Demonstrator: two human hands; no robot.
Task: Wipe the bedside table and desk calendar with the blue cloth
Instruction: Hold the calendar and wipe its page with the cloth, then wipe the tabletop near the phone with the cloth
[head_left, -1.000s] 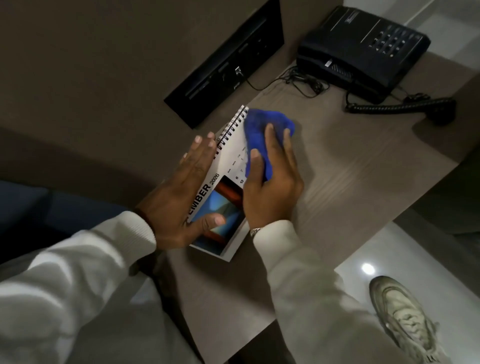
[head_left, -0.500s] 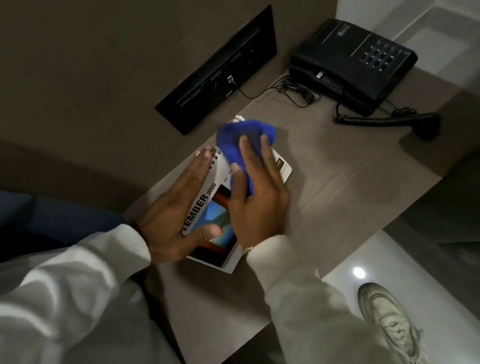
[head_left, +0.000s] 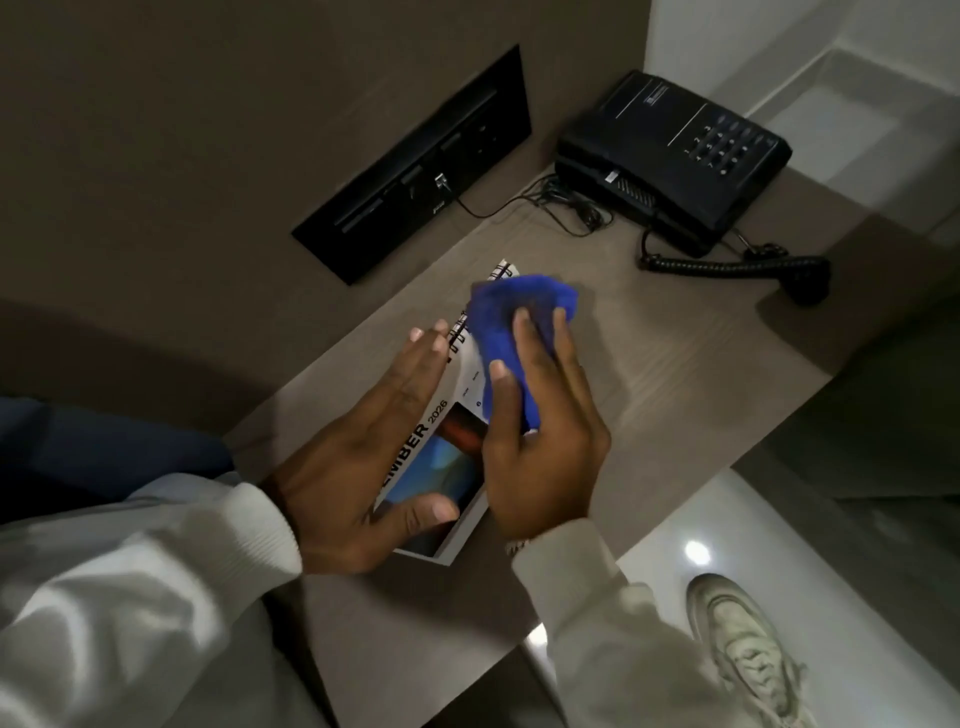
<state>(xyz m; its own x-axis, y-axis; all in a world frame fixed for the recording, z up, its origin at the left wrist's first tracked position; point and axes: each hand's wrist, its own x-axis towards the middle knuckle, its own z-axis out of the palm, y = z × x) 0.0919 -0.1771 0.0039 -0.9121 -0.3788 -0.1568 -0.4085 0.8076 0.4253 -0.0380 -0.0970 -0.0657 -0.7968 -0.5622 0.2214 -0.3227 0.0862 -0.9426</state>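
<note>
A spiral-bound desk calendar (head_left: 442, 457) with a colourful picture and "2026" printed on it lies flat on the grey-brown bedside table (head_left: 675, 395). My left hand (head_left: 374, 457) rests on its left side, fingers flat along the edge and thumb across the lower picture, holding it down. My right hand (head_left: 540, 436) presses the bunched blue cloth (head_left: 514, 322) onto the calendar's upper right part, near the spiral binding. The cloth and my right hand hide most of the date grid.
A black telephone (head_left: 675, 156) stands at the table's back right, its coiled cord and handset (head_left: 779, 270) lying in front of it. A black socket panel (head_left: 415, 171) is set in the wall with a cable running to the phone. My shoe (head_left: 743, 644) is on the glossy floor.
My right hand has swept the cloth from the calendar's top right corner to the left across the top and then back to the right. My left hand has stayed holding the calendar.
</note>
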